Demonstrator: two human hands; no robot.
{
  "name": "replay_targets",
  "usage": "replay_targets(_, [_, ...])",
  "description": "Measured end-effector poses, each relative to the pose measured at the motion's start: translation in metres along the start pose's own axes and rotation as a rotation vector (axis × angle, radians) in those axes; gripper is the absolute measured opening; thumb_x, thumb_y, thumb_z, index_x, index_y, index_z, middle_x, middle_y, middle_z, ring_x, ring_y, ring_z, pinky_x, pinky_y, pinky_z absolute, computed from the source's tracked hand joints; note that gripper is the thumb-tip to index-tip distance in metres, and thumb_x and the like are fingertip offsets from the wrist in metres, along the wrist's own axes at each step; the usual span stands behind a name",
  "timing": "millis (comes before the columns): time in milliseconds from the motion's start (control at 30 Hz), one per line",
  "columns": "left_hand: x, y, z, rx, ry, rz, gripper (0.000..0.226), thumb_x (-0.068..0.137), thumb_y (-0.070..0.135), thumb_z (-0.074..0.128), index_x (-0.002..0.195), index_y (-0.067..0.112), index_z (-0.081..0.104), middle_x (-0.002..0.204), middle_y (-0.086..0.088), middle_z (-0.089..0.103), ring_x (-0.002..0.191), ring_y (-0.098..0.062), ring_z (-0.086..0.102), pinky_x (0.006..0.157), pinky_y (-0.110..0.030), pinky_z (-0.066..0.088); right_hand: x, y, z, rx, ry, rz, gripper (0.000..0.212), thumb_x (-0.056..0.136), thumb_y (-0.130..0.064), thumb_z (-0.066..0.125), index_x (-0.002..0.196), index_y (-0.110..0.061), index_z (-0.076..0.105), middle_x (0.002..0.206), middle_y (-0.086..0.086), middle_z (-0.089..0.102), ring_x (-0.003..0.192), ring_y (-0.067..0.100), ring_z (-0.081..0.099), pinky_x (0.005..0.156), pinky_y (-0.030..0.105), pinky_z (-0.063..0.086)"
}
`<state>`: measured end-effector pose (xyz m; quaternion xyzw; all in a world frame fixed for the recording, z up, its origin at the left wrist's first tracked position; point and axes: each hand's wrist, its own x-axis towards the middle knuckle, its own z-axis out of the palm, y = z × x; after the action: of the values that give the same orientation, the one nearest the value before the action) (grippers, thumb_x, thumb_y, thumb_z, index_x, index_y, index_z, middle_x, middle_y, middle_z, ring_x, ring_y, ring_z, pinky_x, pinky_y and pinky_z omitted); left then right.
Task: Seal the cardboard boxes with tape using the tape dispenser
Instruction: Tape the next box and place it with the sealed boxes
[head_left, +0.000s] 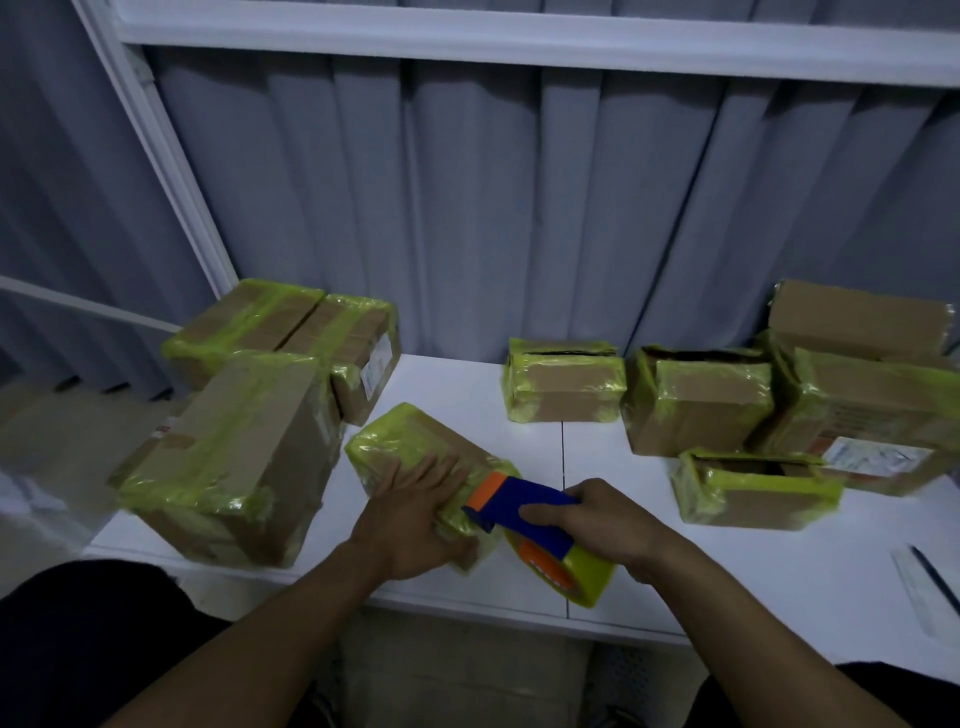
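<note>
A small cardboard box wrapped in yellow-green tape lies at an angle on the white table, near its front edge. My left hand presses flat on top of this box. My right hand grips a blue and orange tape dispenser with a yellow-green tape roll. The dispenser's orange front end rests against the box's right end.
Taped boxes are stacked at the left and back left. More boxes stand at the back middle and right, one nearer at front right, some with open slits. A pen lies at the far right. Grey curtains hang behind.
</note>
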<state>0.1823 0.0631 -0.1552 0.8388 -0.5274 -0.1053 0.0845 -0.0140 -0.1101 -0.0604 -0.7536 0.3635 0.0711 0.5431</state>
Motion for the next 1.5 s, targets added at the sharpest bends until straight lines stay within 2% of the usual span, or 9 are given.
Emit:
replay_targets(333, [0.007, -0.003, -0.003, 0.009, 0.002, 0.026, 0.105, 0.072, 0.086, 0.048, 0.157, 0.037, 0.009, 0.162, 0.017, -0.001, 0.151, -0.011, -0.007, 0.117, -0.048, -0.019, -0.028, 0.021, -0.023, 0.050, -0.012, 0.001, 0.036, 0.086, -0.043, 0.078, 0.094, -0.007, 0.078, 0.085, 0.006, 0.079, 0.077, 0.021, 0.075, 0.068, 0.026, 0.054])
replay_targets(500, [0.009, -0.002, -0.004, 0.120, 0.031, 0.039, 0.100, 0.074, 0.085, 0.034, 0.157, 0.036, 0.005, 0.164, 0.010, -0.003, 0.152, -0.021, -0.010, 0.115, -0.056, -0.018, -0.034, 0.031, -0.032, 0.062, -0.047, 0.057, 0.039, 0.085, -0.043, 0.079, 0.096, -0.005, 0.078, 0.085, 0.007, 0.079, 0.073, 0.019, 0.073, 0.066, 0.026, 0.052])
replay_targets(667, [0.003, 0.006, -0.007, 0.108, 0.024, 0.170, 0.084, 0.078, 0.084, 0.002, 0.153, 0.044, -0.001, 0.158, 0.013, -0.016, 0.144, -0.022, -0.028, 0.095, -0.033, -0.045, -0.028, 0.039, -0.026, -0.003, -0.055, 0.083, 0.036, 0.089, -0.042, 0.074, 0.098, -0.008, 0.077, 0.084, 0.003, 0.078, 0.070, 0.014, 0.071, 0.063, 0.022, 0.051])
replay_targets(767, [0.005, 0.007, -0.009, 0.153, -0.003, 0.171, 0.082, 0.078, 0.083, -0.006, 0.151, 0.046, -0.007, 0.158, 0.017, -0.016, 0.147, -0.022, -0.022, 0.098, -0.039, -0.043, -0.022, 0.038, -0.020, -0.064, -0.070, 0.106, 0.034, 0.091, -0.043, 0.068, 0.098, -0.009, 0.074, 0.084, 0.001, 0.076, 0.068, 0.012, 0.068, 0.062, 0.019, 0.048])
replay_targets(833, [0.008, 0.008, -0.013, 0.144, -0.080, 0.114, 0.089, 0.072, 0.088, -0.010, 0.152, 0.048, -0.006, 0.159, 0.021, -0.014, 0.150, -0.021, -0.018, 0.108, -0.050, -0.030, -0.015, 0.038, -0.016, -0.123, -0.069, 0.118, 0.039, 0.091, -0.047, 0.066, 0.097, -0.009, 0.073, 0.088, 0.004, 0.075, 0.072, 0.014, 0.068, 0.065, 0.022, 0.048])
replay_targets(933, [0.013, 0.018, -0.016, -0.012, -0.089, -0.035, 0.071, 0.083, 0.085, 0.012, 0.148, 0.057, 0.019, 0.161, 0.026, 0.001, 0.152, -0.016, -0.008, 0.115, -0.062, -0.013, -0.007, 0.042, -0.011, -0.191, -0.058, 0.113, 0.057, 0.088, -0.065, 0.065, 0.099, -0.009, 0.073, 0.092, 0.006, 0.076, 0.076, 0.017, 0.070, 0.070, 0.024, 0.048])
replay_targets(1100, [0.017, 0.044, -0.010, -0.145, 0.067, -0.204, 0.060, 0.089, 0.075, 0.041, 0.140, 0.044, 0.051, 0.158, 0.021, 0.027, 0.153, -0.018, 0.002, 0.119, -0.055, 0.001, -0.001, 0.050, -0.005, -0.260, -0.057, 0.101, 0.063, 0.084, -0.074, 0.064, 0.093, -0.012, 0.070, 0.087, 0.004, 0.074, 0.072, 0.016, 0.068, 0.068, 0.024, 0.048])
replay_targets(1200, [0.020, 0.047, -0.005, -0.093, 0.114, -0.169, 0.065, 0.089, 0.076, 0.035, 0.141, 0.040, 0.051, 0.158, 0.016, 0.032, 0.153, -0.025, 0.007, 0.118, -0.053, -0.008, 0.004, 0.050, -0.002, -0.294, -0.047, 0.091, 0.055, 0.088, -0.068, 0.064, 0.085, -0.013, 0.066, 0.081, 0.003, 0.070, 0.068, 0.016, 0.065, 0.065, 0.023, 0.046])
replay_targets(1500, [0.019, 0.044, -0.006, -0.135, 0.049, -0.124, 0.052, 0.097, 0.059, 0.047, 0.145, 0.039, 0.045, 0.162, 0.010, 0.024, 0.153, -0.018, 0.006, 0.122, -0.043, 0.002, 0.028, 0.046, 0.015, -0.297, -0.050, 0.096, 0.044, 0.094, -0.057, 0.062, 0.090, -0.014, 0.062, 0.086, 0.004, 0.070, 0.072, 0.015, 0.065, 0.067, 0.024, 0.048])
